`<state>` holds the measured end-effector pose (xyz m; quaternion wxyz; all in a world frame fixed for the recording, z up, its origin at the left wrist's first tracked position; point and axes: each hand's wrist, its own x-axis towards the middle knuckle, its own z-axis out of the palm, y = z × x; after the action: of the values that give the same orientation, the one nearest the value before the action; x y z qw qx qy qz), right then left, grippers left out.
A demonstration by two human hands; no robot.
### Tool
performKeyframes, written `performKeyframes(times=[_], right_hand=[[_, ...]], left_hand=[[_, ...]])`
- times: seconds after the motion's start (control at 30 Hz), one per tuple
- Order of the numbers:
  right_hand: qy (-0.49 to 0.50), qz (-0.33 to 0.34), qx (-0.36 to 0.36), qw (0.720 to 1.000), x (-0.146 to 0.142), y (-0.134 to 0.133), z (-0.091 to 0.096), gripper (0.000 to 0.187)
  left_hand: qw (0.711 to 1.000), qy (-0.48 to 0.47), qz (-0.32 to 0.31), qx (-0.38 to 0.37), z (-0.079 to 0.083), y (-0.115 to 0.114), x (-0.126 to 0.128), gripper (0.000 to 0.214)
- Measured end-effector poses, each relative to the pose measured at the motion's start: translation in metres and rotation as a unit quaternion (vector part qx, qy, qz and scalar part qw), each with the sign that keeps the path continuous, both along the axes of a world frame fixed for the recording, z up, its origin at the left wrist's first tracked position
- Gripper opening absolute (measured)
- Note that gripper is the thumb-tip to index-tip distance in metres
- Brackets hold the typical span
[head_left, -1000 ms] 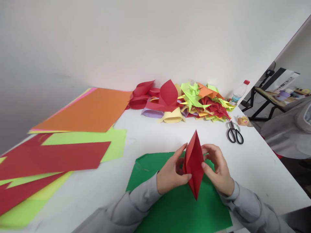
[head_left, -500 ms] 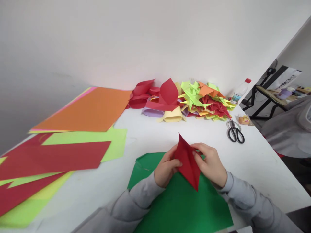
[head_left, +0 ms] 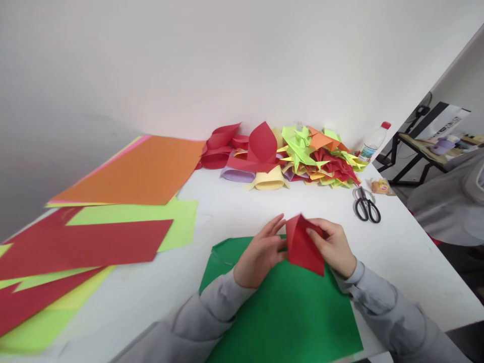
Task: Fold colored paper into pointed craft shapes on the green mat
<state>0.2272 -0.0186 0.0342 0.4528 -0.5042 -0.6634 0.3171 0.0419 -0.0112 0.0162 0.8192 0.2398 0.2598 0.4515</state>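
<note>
A folded red paper piece (head_left: 303, 245) is held just above a green sheet (head_left: 287, 312) on the white table (head_left: 227, 212). My right hand (head_left: 335, 247) grips its right side, thumb on top and fingers closed on the paper. My left hand (head_left: 260, 252) touches its left edge with fingers partly stretched toward it. Both forearms wear grey sleeves.
A pile of folded paper shapes (head_left: 287, 156) in red, lime, orange and yellow lies by the wall. Black scissors (head_left: 365, 205), a small wrapped snack (head_left: 380, 187) and a plastic bottle (head_left: 372, 142) stand at right. Orange (head_left: 139, 171), red (head_left: 79, 247) and lime sheets (head_left: 151, 214) cover the left.
The red piece went from upright and tall to tilted and lower, now pointing down-right. My left hand loosened, its fingers stretching out.
</note>
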Motion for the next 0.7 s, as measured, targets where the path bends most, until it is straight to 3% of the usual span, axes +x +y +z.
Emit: performKeyframes(times=[0.13,0.27,0.7], right_hand=[[-0.039,0.070,0.148,0.986,-0.004,-0.009,0.000,0.029],[-0.042,0.113,0.224,0.967,-0.005,-0.014,-0.001,0.034],[0.000,0.015,0.143,0.990,0.002,-0.007,-0.003,0.012]], left_hand=[[0.997,0.036,0.019,-0.065,0.006,0.003,0.000,0.044],[0.994,0.078,0.013,-0.071,0.012,0.001,0.002,0.040],[0.992,0.113,0.015,-0.049,0.003,0.001,0.001,0.044]])
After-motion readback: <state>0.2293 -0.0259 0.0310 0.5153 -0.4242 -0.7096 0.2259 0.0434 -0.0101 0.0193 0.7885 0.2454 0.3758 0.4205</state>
